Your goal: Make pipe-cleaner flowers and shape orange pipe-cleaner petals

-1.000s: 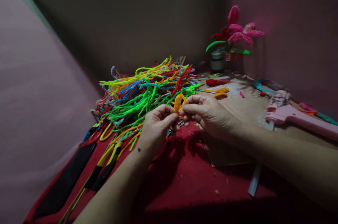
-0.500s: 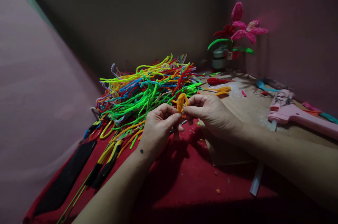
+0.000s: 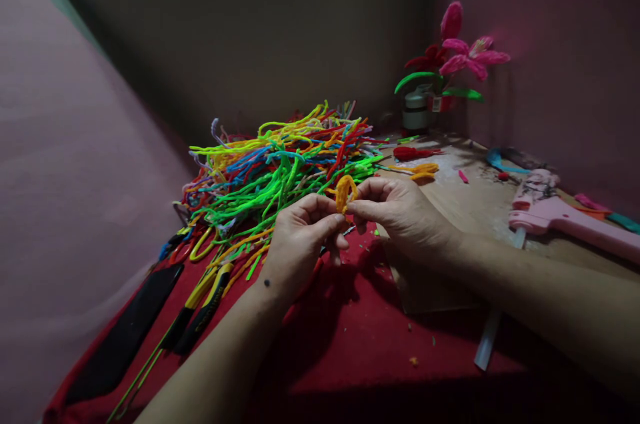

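Between my two hands is an orange pipe cleaner (image 3: pixel 343 193), bent into a narrow upright loop. My left hand (image 3: pixel 307 227) pinches its lower end between thumb and forefinger. From the other side, my right hand (image 3: pixel 393 211) grips the base of the loop with thumb and forefinger. The fingertips of both hands nearly touch and hide the loop's bottom. Just behind them lies a big heap of pipe cleaners (image 3: pixel 280 177) in green, yellow, red, blue and orange.
Yellow-black pliers (image 3: pixel 207 307) and a black flat case (image 3: pixel 125 334) lie left on the red cloth (image 3: pixel 350 357). On the right, a pink glue gun (image 3: pixel 565 214) with its glue stick (image 3: pixel 487 341) rests on a board (image 3: pixel 460 201). Pink fuzzy flowers (image 3: pixel 470 57) stand behind.
Almost nothing differs. Both hands keep their pinch on the orange loop, which looks turned very slightly, and the view has shifted a little.
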{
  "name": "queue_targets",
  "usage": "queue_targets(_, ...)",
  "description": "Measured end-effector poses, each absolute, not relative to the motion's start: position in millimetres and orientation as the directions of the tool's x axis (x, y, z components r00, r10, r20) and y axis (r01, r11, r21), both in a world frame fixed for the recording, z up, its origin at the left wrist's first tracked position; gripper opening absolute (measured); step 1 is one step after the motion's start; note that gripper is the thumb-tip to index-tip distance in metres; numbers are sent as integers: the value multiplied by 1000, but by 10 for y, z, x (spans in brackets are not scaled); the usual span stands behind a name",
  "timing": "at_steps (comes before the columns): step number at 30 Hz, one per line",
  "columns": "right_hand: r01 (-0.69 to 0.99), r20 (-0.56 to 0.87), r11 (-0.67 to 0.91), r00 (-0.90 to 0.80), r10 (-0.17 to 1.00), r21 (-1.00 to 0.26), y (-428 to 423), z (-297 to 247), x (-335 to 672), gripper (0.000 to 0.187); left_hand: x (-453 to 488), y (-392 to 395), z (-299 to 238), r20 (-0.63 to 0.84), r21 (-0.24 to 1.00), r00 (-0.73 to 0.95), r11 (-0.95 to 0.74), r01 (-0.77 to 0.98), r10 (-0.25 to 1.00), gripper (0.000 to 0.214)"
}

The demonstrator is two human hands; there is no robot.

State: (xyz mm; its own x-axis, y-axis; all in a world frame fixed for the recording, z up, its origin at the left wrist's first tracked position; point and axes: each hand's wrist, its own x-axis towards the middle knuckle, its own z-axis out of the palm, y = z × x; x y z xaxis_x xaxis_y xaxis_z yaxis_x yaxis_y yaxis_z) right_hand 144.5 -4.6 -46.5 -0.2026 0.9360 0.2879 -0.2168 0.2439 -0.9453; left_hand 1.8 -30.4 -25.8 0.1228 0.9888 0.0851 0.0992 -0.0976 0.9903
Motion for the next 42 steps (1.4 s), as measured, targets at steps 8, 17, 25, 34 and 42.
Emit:
queue_targets(8,-149,340,318,-166,926,-936,-68,-490,1427,4,-6,-311,-276,70,992,159,-85,89,985,8)
queue_targets(17,238,557,587,-184,810,-774,-106,-504,1433,10,6,-296,-303,58,995,143,-69,70,988,14)
queue_targets(25,292,519,560,-213,828,-775,-89,-488,1448,12,60,-305,-326,127,978,89,-140,155,988,7)
queue_targets(34,417,667,681,-206,716,-602,-96,-545,1432,15,94,-311,-377,183,947,49,-190,260,982,11)
queue_targets(42,442,628,631,-176,758,-637,-109,-543,1432,12,94,-312,-377,152,966,52,-159,204,987,14)
